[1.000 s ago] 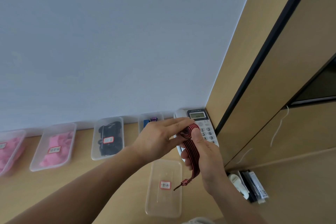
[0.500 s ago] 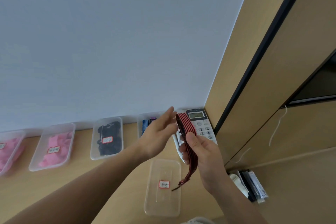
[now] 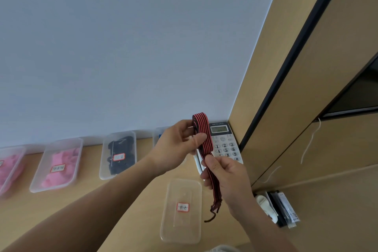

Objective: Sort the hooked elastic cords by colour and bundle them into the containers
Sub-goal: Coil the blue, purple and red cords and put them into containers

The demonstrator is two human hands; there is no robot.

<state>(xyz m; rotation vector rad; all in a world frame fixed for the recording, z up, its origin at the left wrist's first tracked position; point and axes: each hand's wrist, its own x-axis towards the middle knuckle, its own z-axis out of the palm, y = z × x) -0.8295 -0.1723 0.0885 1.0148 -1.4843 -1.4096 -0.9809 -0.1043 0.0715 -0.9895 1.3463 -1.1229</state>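
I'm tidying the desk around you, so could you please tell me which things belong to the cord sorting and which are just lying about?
In the job: the red-and-black cord, gripped by left hand and right hand; the empty container; the container of black cords; a pink-filled container.
Lying about: the telephone; the packets at the right.

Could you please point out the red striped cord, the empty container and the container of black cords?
red striped cord [image 3: 203, 125], head view, upper folded band.
empty container [image 3: 176, 229], head view, bare floor near front edge.
container of black cords [image 3: 104, 166], head view, left wall.
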